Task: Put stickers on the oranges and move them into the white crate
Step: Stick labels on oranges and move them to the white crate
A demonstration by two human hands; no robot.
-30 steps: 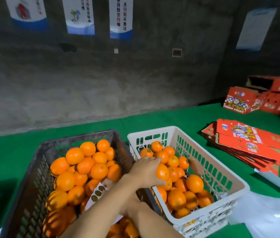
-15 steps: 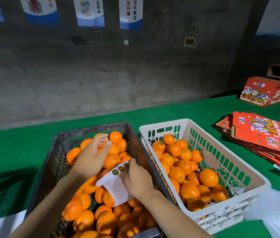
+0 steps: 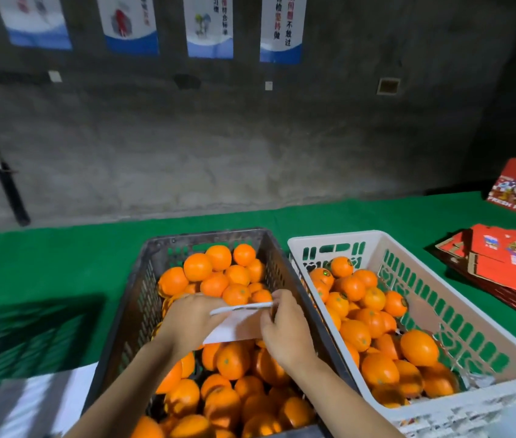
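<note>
Over the dark slatted plastic crate (image 3: 143, 298), my hands, left (image 3: 191, 320) and right (image 3: 285, 330), pinch the white sticker sheet (image 3: 234, 325); peeling carelessly could tear a sticker or drop the sheet among the oranges at 6 o'clock.

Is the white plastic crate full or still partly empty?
Partly empty: the oranges lie below the white plastic crate's rim, slotted walls showing above them.

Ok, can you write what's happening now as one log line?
step: peeling sticker | both hands: left hand, right hand hold sticker sheet | over: dark crate
</note>
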